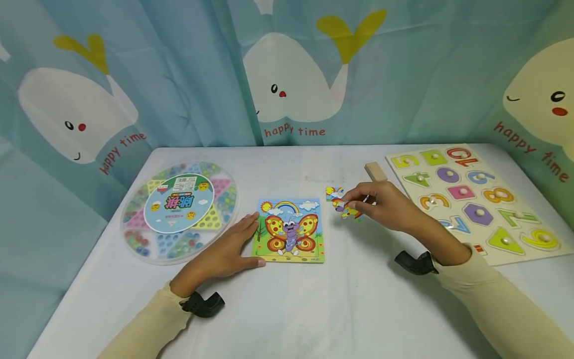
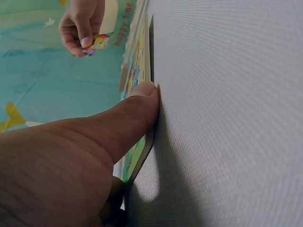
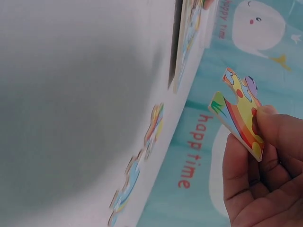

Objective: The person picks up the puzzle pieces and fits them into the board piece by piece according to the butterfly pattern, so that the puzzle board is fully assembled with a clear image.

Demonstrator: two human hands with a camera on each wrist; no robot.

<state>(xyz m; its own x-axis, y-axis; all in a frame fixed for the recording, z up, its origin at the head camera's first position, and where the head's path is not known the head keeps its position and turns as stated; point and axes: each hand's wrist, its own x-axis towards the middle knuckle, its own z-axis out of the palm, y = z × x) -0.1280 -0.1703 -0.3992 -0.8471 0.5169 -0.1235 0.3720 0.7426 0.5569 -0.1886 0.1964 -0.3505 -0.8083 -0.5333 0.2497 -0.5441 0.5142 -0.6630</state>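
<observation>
A square butterfly puzzle board (image 1: 290, 234) lies flat on the table. My left hand (image 1: 228, 252) rests at its left side, fingers and thumb extended. In the left wrist view the thumb (image 2: 125, 118) lies against the board's edge. To the right of the board, my right hand (image 1: 383, 205) pinches a puzzle piece (image 3: 239, 111) between thumb and fingers, held above the table. This piece carries red, orange and yellow wing patterns with a green corner. Loose puzzle pieces (image 3: 125, 187) lie on the table below it, partly covered by the right hand in the head view.
At the left stands a round Chinese checkers set (image 1: 179, 212) with coloured marbles under a clear cover. A number and shape peg board (image 1: 477, 204) lies on the right, beside a small wooden block (image 1: 375, 172). A whale-print curtain (image 1: 193, 75) hangs behind the table.
</observation>
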